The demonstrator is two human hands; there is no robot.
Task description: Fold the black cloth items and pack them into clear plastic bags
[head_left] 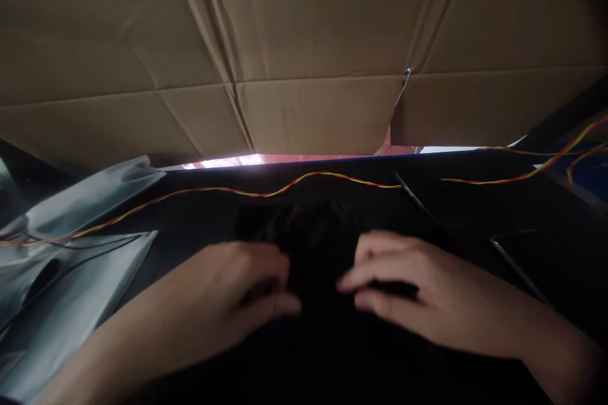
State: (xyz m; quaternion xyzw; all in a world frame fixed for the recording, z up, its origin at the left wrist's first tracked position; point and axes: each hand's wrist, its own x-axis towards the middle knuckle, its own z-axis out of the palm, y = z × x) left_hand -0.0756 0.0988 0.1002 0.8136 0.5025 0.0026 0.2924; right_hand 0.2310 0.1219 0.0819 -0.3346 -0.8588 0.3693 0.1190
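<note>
Both my hands rest on a dark work surface [332,361] in dim light. My left hand [237,291] has its fingers curled around the left side of a dark, blurry object [313,234]. My right hand [403,285] pinches the right side of the same object, fingers pressed together. The object is black against the black surface and I cannot make out what it is. A twisted red and yellow wire [304,178] runs across the surface just beyond the hands.
A large folded cardboard sheet [304,44] stands upright along the far edge. Silvery plastic bags [71,247] lie at the left. More red and yellow wire [546,161] trails at the right. A thin dark flat frame [517,266] lies at right.
</note>
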